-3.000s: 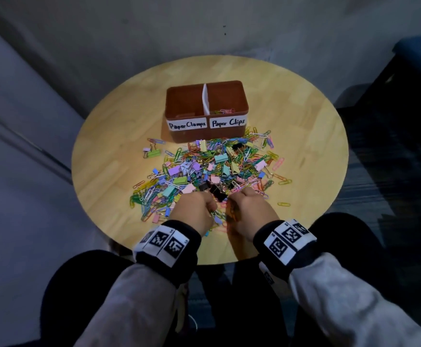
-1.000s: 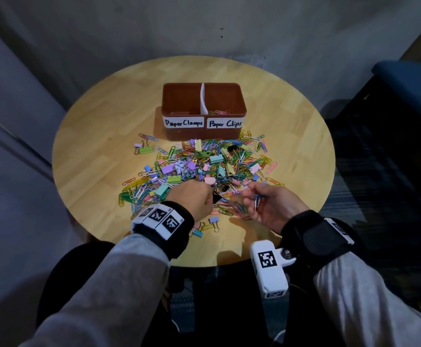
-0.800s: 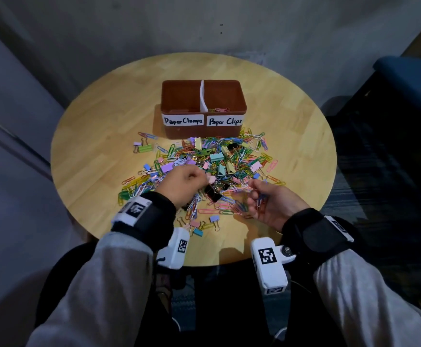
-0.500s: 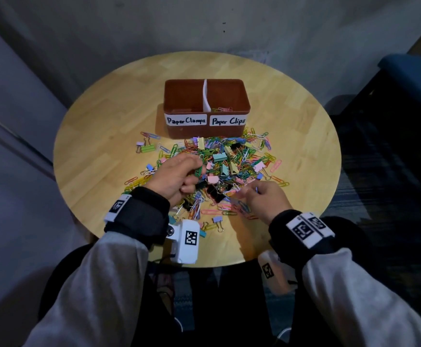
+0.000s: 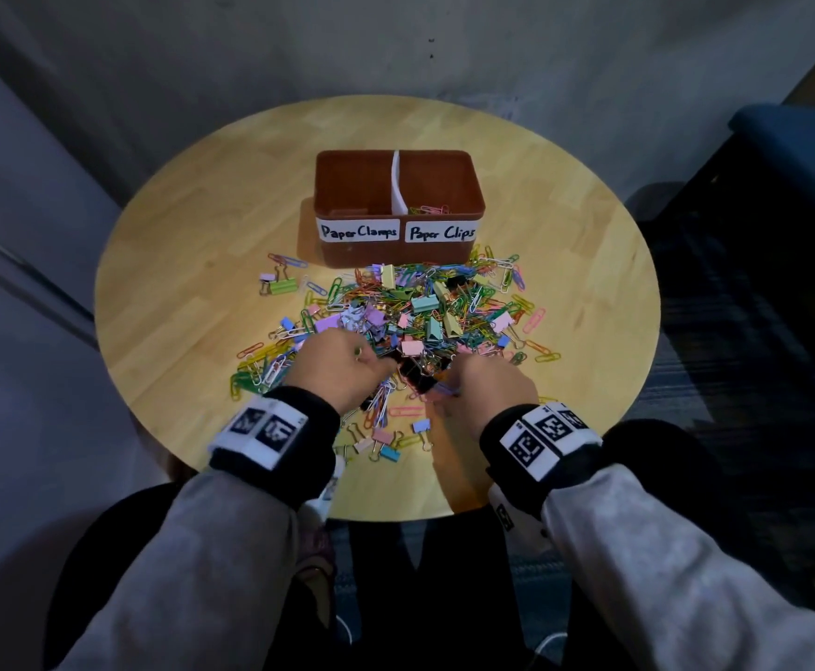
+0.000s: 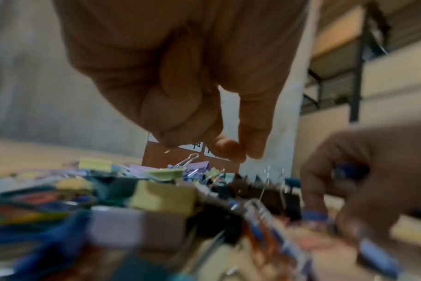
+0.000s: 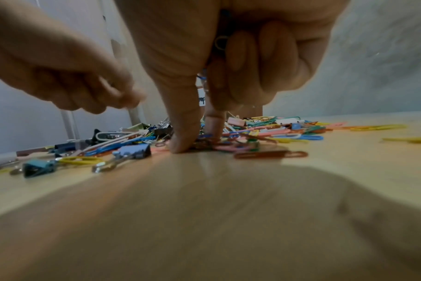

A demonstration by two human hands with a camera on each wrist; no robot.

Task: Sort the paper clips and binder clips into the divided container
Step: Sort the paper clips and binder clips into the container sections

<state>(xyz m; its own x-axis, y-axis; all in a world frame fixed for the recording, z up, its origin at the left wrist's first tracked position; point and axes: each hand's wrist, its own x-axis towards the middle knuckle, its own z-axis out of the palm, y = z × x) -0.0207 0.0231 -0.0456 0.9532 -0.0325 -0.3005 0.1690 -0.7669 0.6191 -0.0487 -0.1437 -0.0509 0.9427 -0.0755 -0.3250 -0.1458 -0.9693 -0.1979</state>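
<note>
1. The left hand (image 5: pixel 342 368) has turned knuckles-up again and come back onto the near left of the mixed heap of coloured paper clips and binder clips (image 5: pixel 410 317). Its fingers are curled, thumb and forefinger tips together, but I cannot tell whether they pinch anything.
2. The right hand (image 5: pixel 485 389), palm-up a second ago, is now down at the heap's near edge, its curled fingers cupping a few wire paper clips (image 7: pixel 220 42) while thumb and forefinger press among more.
3. So gathering goes on; hardly anything is sorted.
4. The brown plastic divided container (image 5: pixel 398 247) stands beyond the heap on the round wooden counter (image 5: pixel 178 263), only a few clips showing in its "Paper Clips" side.
5. Tangled clips may hinder clean picking.
</note>
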